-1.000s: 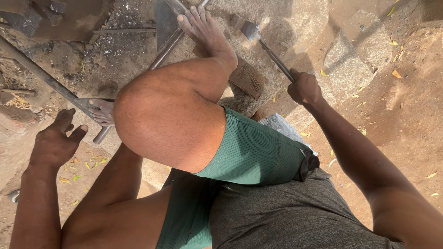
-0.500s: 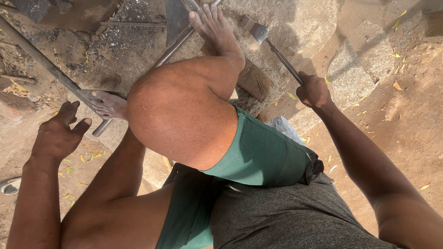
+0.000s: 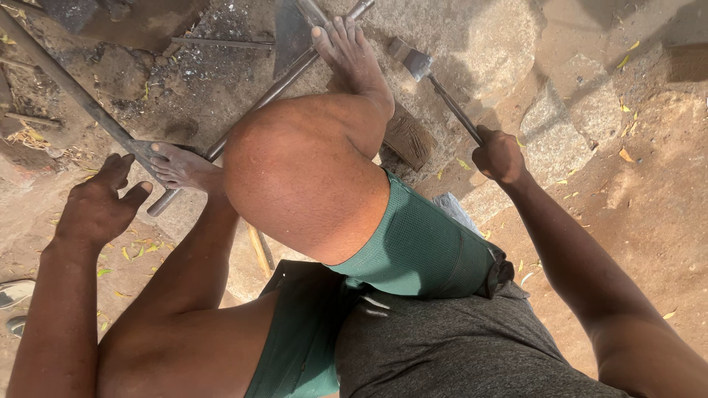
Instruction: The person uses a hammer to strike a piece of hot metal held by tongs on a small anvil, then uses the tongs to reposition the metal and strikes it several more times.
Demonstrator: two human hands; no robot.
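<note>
I sit on the ground with my bare knees drawn up. My right hand [image 3: 500, 155] grips the thin handle of a hammer [image 3: 435, 81], whose metal head is raised at the top centre. My left hand [image 3: 99, 203] hovers open at the left, fingers apart, holding nothing. It is close to my left foot, which rests on a long metal rod [image 3: 258, 103] running diagonally across the ground. My right foot presses the far end of that rod near a flat dark metal blade [image 3: 289, 33].
A second long bar [image 3: 70, 88] lies diagonally at the upper left. A wooden block [image 3: 409, 136] sits by my right calf. Large flat stones [image 3: 568, 125] lie on the dirt at the right. A sandal [image 3: 15, 295] shows at the left edge.
The hammer head has moved left and up with my right hand. My left hand has stayed open near my left foot.
</note>
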